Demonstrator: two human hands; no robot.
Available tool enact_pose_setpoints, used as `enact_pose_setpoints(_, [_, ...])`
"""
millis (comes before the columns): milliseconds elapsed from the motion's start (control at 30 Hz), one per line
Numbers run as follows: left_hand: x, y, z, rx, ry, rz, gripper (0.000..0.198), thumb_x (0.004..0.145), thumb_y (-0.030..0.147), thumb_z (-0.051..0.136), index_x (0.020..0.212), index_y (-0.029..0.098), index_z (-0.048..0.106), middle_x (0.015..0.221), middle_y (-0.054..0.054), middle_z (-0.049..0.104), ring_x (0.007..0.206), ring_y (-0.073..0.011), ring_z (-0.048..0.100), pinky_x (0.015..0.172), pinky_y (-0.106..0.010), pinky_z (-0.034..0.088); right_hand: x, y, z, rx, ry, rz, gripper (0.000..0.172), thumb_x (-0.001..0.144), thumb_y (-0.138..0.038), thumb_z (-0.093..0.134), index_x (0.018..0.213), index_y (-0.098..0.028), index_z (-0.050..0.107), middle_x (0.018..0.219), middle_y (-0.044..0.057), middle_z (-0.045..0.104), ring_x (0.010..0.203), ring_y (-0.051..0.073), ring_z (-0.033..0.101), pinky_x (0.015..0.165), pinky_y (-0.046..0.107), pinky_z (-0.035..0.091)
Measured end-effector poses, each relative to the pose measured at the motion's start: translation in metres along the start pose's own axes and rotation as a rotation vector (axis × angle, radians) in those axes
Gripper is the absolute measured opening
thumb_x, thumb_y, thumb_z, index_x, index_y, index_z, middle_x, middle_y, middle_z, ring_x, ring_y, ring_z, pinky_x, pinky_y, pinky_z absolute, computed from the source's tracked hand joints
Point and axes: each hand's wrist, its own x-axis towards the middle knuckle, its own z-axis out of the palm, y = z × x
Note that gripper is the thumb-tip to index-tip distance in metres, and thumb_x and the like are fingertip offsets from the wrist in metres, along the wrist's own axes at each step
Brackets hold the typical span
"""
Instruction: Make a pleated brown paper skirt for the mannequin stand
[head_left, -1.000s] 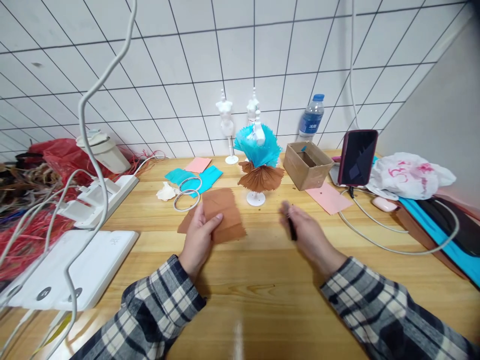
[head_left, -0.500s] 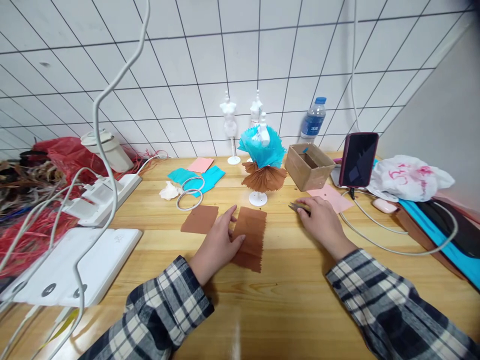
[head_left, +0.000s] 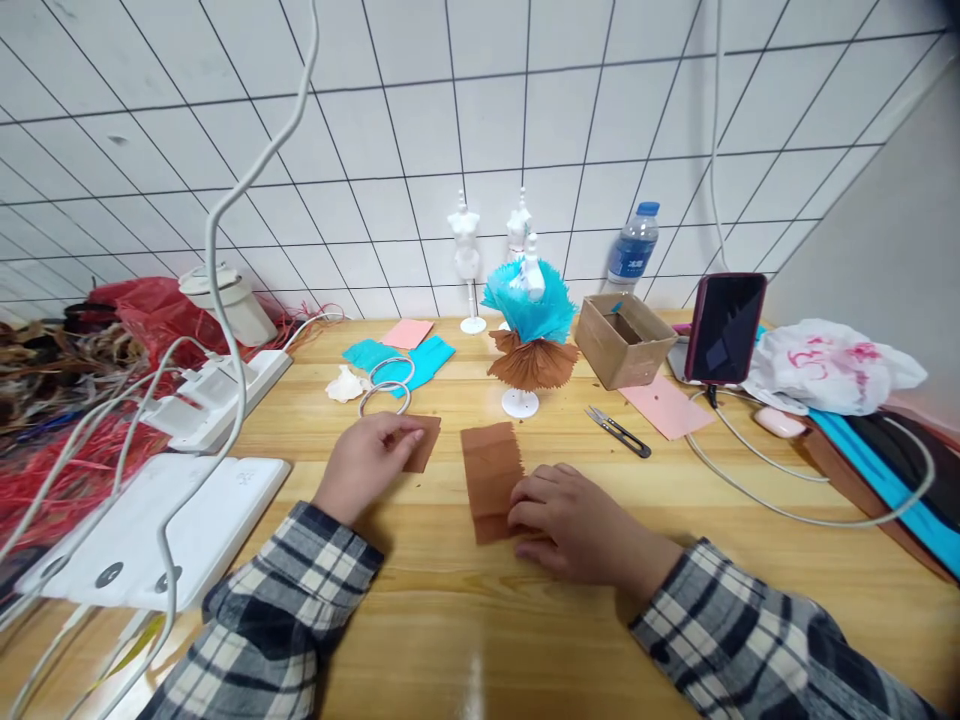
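On the wooden table, my left hand (head_left: pixel 369 462) pinches the small brown paper piece (head_left: pixel 424 445), partly covering it. The larger brown paper rectangle (head_left: pixel 491 480), with a zigzag right edge, lies flat between my hands. My right hand (head_left: pixel 566 520) rests at its lower right edge, fingers curled and slightly apart, nothing seen in them. Black thread snips (head_left: pixel 619 432) lie beyond my right hand. A small white mannequin wearing a pleated blue paper top (head_left: pixel 534 305) and brown skirt (head_left: pixel 534 360) stands behind the papers. Two silver rings (head_left: pixel 390 385) lie near my left hand.
Blue paper (head_left: pixel 431 362) and pink paper (head_left: pixel 407 334) lie at the back left. A cardboard box (head_left: pixel 626 345), bottle (head_left: pixel 634 248) and phone (head_left: pixel 726 328) stand at the right. White power banks (head_left: pixel 150 525), a power strip (head_left: pixel 225 400) and hanging cables occupy the left.
My left hand has moved left from the larger brown piece to the small one. My right hand has let go of the snips and come to the larger piece's right edge.
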Motion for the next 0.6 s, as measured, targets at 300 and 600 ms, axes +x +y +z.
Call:
enact_pose_setpoints(300, [-0.022, 0.070, 0.030, -0.242, -0.479, 0.496, 0.022, 0.081, 0.034, 0.066, 0.102, 0.026, 0.068, 0.099, -0.007, 0.070, 0.092, -0.0225, 0.062, 0.079, -0.033, 0.047, 0.000, 0.008, 0.002, -0.008, 0.007, 0.124, 0.016, 0.086, -0.031, 0.061, 0.097, -0.020, 0.066, 0.097, 0.004, 0.063, 0.090, 0.020, 0.059, 0.077, 0.032, 0.047])
enact_pose_setpoints(600, [0.005, 0.009, 0.024, -0.070, -0.011, 0.179, 0.022, 0.088, 0.035, 0.054, 0.097, 0.024, 0.070, 0.095, -0.008, 0.072, 0.089, -0.0246, 0.064, 0.081, -0.036, 0.047, -0.004, 0.013, -0.006, 0.140, 0.089, 0.147, 0.006, 0.084, -0.024, 0.062, 0.087, -0.022, 0.067, 0.103, 0.001, 0.063, 0.084, 0.014, 0.061, 0.073, 0.027, 0.046])
